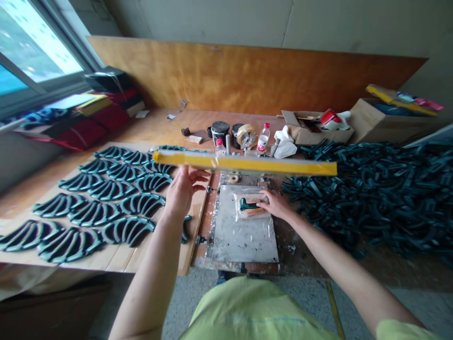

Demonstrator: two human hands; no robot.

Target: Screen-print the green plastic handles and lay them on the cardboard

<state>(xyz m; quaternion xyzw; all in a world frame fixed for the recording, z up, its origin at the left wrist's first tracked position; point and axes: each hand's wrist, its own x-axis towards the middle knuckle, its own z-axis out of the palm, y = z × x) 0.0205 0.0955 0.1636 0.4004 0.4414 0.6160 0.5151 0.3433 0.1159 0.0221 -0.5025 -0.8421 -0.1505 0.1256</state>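
Note:
A long yellow-edged flat frame, seen nearly edge-on, is raised above the bench. My left hand is at its lower edge near the left end, fingers bent against it. Below and to the right, my right hand pinches one end of a dark green handle-shaped part. That part lies on a small fixture covered with clear film, on a grey metal plate. Several rows of similar curved parts lie fanned out on cardboard to the left.
A large heap of dark green parts lies at the right. Behind the frame stand a black tub, a tape roll and a red-capped bottle. Cardboard boxes sit at the back right, and a wooden board lines the wall.

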